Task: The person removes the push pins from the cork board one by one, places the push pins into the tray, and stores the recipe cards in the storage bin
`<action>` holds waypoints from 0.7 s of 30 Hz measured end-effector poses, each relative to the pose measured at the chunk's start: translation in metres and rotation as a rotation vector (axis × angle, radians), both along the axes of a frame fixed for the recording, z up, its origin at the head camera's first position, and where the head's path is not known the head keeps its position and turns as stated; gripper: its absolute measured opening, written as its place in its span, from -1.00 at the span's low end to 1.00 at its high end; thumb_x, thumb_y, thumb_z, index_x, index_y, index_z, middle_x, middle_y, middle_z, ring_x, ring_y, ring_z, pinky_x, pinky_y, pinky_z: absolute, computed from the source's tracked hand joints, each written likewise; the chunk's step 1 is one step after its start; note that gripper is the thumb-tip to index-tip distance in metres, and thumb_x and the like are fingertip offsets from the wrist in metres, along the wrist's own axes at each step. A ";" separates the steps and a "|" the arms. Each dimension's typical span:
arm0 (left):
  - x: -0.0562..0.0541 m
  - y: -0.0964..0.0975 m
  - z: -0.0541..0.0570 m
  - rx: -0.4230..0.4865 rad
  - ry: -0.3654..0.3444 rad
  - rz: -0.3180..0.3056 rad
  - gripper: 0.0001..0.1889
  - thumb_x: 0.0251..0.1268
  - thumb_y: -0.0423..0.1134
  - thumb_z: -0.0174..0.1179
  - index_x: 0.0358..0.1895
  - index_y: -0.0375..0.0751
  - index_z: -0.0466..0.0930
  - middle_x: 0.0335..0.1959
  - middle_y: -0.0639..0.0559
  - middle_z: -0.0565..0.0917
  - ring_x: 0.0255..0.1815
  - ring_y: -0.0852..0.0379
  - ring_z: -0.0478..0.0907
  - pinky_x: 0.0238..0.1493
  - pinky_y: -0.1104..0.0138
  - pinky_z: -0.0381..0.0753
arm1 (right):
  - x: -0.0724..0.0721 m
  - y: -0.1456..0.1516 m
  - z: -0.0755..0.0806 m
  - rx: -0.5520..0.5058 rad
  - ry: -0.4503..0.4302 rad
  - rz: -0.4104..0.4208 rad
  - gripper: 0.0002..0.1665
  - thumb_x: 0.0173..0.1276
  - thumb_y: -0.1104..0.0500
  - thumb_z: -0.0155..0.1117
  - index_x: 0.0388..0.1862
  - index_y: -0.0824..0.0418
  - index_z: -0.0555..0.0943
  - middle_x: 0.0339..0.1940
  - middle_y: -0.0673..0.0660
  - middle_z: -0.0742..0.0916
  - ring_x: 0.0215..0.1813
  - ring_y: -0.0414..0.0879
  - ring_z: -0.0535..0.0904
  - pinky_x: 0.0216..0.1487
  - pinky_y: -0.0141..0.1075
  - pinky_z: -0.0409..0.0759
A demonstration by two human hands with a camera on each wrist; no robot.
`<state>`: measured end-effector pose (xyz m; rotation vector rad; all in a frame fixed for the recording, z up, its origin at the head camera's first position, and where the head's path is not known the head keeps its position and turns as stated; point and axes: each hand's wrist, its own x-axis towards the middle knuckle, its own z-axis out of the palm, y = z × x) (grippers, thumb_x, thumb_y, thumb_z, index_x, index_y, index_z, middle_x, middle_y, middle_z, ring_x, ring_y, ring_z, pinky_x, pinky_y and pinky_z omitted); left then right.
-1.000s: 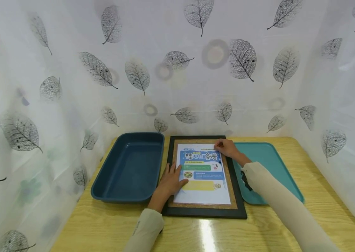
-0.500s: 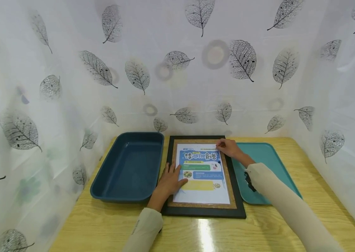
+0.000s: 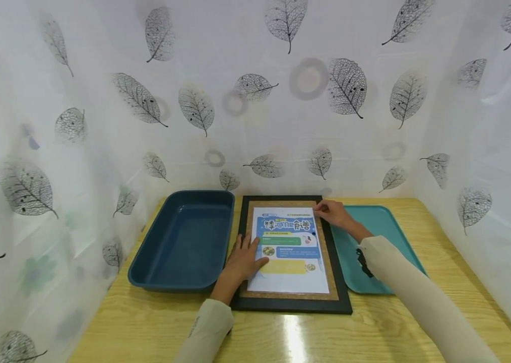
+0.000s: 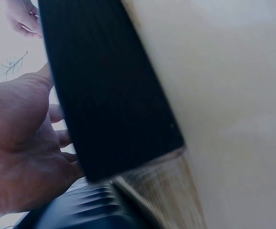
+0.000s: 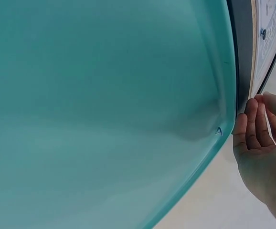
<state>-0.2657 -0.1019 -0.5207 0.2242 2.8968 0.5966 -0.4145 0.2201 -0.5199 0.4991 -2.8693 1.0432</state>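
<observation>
A white printed sheet [image 3: 289,280] with blue, green and yellow panels lies flat on a black-framed cork board [image 3: 303,305]. My left hand [image 3: 242,259] rests across the board's left side, fingers spread over frame and sheet edge, thumb on the sheet. In the left wrist view this hand [image 4: 23,143] lies beside the black frame [image 4: 104,90]. At the sheet's top right corner, my right hand [image 3: 334,212] pinches with thumb and fingertips; what lies between them is mostly hidden. The right wrist view shows its fingers bunched. A dark pushpin [image 5: 263,34] stands on the sheet's right edge.
A deep dark blue basin [image 3: 183,242] stands close to the board's left side. A flat teal tray [image 3: 382,227] lies right of the board, partly under my right forearm. All sit on a wood-grain table [image 3: 260,335] with a leaf-print curtain [image 3: 282,126] behind.
My right hand shifts slightly right and outward along the sheet's top right corner. My left hand stays where it rests; the head view drifts a little.
</observation>
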 end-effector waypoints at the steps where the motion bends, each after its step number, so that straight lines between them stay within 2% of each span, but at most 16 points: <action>1: 0.000 0.000 0.000 -0.003 0.000 0.000 -0.18 0.50 0.17 0.21 0.65 -0.14 0.18 0.71 -0.19 -0.04 0.70 -0.34 -0.21 0.58 -0.19 0.07 | 0.000 0.001 0.000 0.001 0.005 0.004 -0.78 0.51 0.24 0.33 -0.05 0.41 0.68 -0.06 0.35 0.76 -0.01 0.21 0.70 0.06 0.08 0.66; 8: 0.000 0.000 -0.001 -0.005 0.004 0.004 -0.19 0.50 0.17 0.21 0.65 -0.13 0.18 0.71 -0.19 -0.03 0.70 -0.33 -0.21 0.57 -0.19 0.09 | 0.005 0.008 0.002 0.025 0.049 0.021 -0.82 0.51 0.29 0.29 -0.07 0.42 0.69 -0.12 0.35 0.77 -0.04 0.24 0.71 0.05 0.12 0.65; 15: 0.001 0.000 0.001 0.000 -0.001 -0.004 -0.18 0.51 0.16 0.20 0.66 -0.14 0.16 0.71 -0.20 -0.05 0.70 -0.34 -0.23 0.58 -0.19 0.06 | 0.009 0.017 0.006 0.023 0.063 0.019 -0.82 0.50 0.33 0.27 -0.06 0.46 0.68 -0.10 0.38 0.77 -0.02 0.26 0.71 0.06 0.13 0.65; 21: 0.002 0.000 0.001 0.005 0.005 -0.010 -0.18 0.51 0.15 0.20 0.65 -0.16 0.16 0.71 -0.22 -0.04 0.70 -0.35 -0.22 0.58 -0.19 0.07 | 0.011 0.024 0.003 0.030 0.070 0.012 -0.85 0.49 0.34 0.29 -0.09 0.44 0.68 -0.14 0.36 0.77 -0.06 0.24 0.71 0.04 0.11 0.65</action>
